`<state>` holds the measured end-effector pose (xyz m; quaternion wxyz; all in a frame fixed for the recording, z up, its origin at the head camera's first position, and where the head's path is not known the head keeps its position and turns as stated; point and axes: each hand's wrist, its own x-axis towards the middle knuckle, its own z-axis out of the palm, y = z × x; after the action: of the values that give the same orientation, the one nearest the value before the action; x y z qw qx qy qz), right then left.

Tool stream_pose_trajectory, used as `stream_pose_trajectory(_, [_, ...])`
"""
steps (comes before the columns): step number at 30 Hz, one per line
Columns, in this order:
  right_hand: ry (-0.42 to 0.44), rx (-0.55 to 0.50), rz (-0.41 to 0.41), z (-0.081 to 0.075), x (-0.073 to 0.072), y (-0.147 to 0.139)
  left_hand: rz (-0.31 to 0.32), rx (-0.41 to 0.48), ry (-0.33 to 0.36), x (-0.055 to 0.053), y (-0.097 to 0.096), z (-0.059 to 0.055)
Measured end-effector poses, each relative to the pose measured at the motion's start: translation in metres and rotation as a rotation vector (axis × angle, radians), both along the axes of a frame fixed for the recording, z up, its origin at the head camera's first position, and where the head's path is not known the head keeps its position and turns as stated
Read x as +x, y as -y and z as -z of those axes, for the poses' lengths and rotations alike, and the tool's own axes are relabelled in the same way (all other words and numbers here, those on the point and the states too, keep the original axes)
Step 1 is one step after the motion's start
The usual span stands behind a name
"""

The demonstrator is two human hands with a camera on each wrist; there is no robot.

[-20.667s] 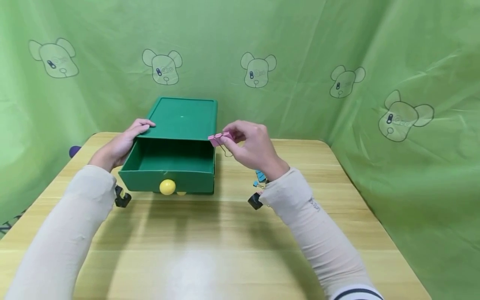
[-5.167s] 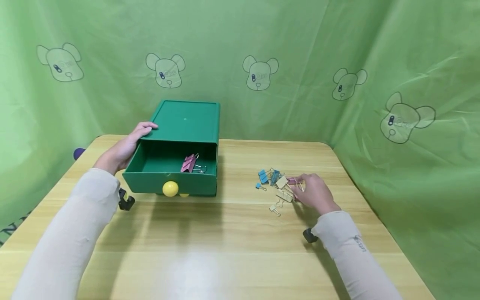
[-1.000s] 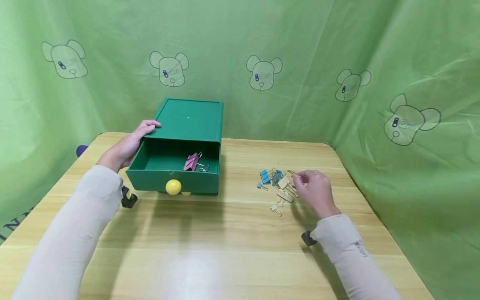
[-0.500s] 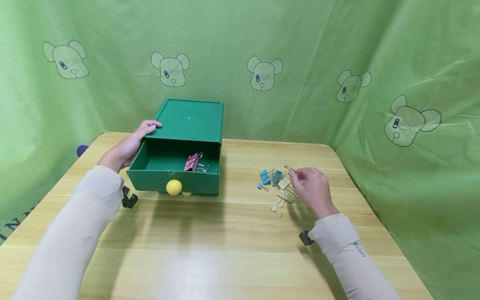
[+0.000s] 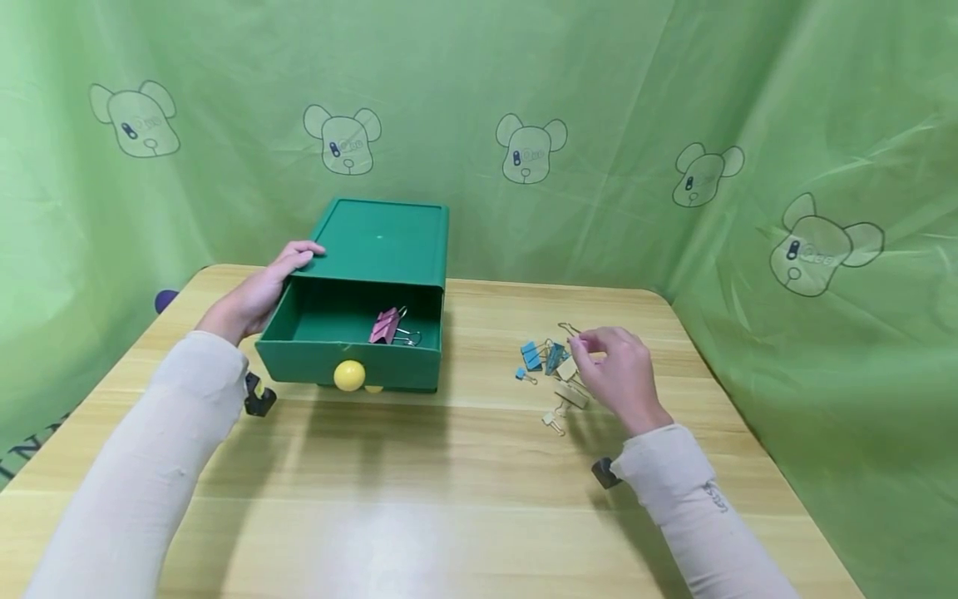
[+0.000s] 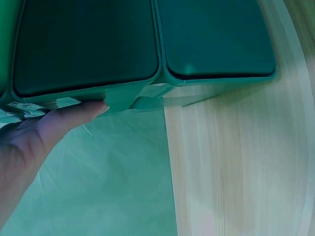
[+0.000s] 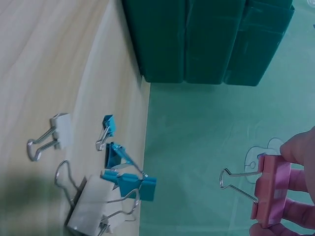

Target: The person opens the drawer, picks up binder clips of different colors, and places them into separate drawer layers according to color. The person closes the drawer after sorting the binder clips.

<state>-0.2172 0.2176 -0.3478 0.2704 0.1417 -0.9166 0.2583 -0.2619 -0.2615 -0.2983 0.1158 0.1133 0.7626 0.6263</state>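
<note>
A green drawer box (image 5: 382, 241) stands on the table, its upper drawer (image 5: 348, 358) pulled out. One pink binder clip (image 5: 385, 325) lies inside, towards the right. My left hand (image 5: 254, 291) rests against the box's left side, fingertips over the top edge; in the left wrist view a straight finger (image 6: 78, 115) lies along the box, other fingers hidden. My right hand (image 5: 617, 374) pinches another pink binder clip (image 7: 272, 191), its wire handle pointing away, just above the loose clips. Below it lie blue binder clips (image 5: 530, 356) and cream binder clips (image 5: 572, 393) of mixed sizes.
A small blue clip (image 5: 520, 374) and a small cream clip (image 5: 552, 420) lie at the pile's near left. The drawer has a yellow knob (image 5: 348, 375). Green curtains (image 5: 464, 83) hang behind and beside the wooden table (image 5: 389, 499).
Since 20.7 s ago, a pink clip has come to lie in the drawer. My right hand has picked another from the pile and, lately, moved slightly up and left. The left hand stays put.
</note>
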Motion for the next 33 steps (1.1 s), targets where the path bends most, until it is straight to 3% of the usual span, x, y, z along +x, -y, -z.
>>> stream_pose_trajectory(10, [-0.025,0.021,-0.001,-0.011,0.001,0.008,-0.006,0.007,0.002,0.0,0.0,-0.002])
stream_pose_trajectory(17, [-0.076,0.019,-0.013,-0.011,-0.001,0.009,-0.005,0.011,0.002,0.001,0.0,0.0])
stream_pose_trajectory(24, [-0.05,0.012,-0.024,-0.015,-0.001,0.016,-0.005,0.005,-0.004,0.001,0.001,0.001])
stream_pose_trajectory(33, [-0.123,0.018,-0.041,-0.021,-0.005,0.02,0.001,0.014,-0.001,0.0,0.0,0.001])
